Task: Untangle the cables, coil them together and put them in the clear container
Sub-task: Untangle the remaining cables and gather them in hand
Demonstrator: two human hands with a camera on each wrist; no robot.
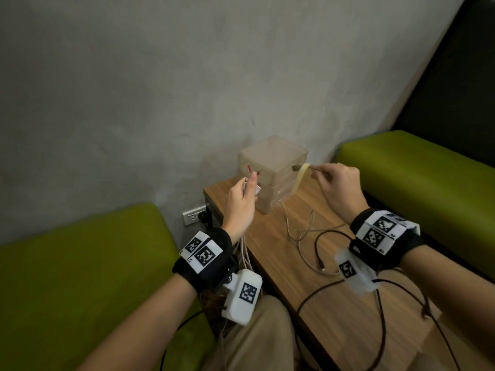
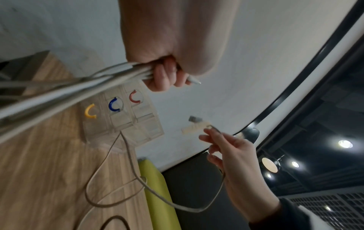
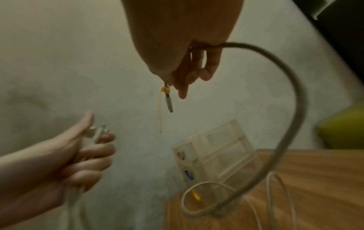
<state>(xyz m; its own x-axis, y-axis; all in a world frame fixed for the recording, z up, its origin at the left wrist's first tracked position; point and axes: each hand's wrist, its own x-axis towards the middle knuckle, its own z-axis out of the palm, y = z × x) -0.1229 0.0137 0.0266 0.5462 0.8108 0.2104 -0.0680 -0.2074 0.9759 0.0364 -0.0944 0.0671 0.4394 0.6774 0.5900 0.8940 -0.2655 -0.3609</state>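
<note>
My left hand [image 1: 242,195] is raised left of the clear container [image 1: 272,171] and grips a bundle of white cables [image 2: 110,76] whose strands hang down past my wrist. My right hand [image 1: 336,183] is raised to the container's right and pinches a grey cable [image 3: 291,124] near its plug [image 3: 169,105], where a pale yellow tie [image 1: 302,174] hangs. That grey cable [image 1: 294,231] loops down onto the wooden table [image 1: 348,317]. The container is a stack of clear drawers with red [image 2: 135,97], blue [image 2: 114,105] and yellow [image 2: 90,111] handles.
A dark brown cable [image 1: 318,253] lies looped on the table near my right wrist. Green cushioned benches [image 1: 67,277] flank the narrow table on both sides. A wall socket [image 1: 194,215] with a black plug sits by the table's far left corner, against the grey wall.
</note>
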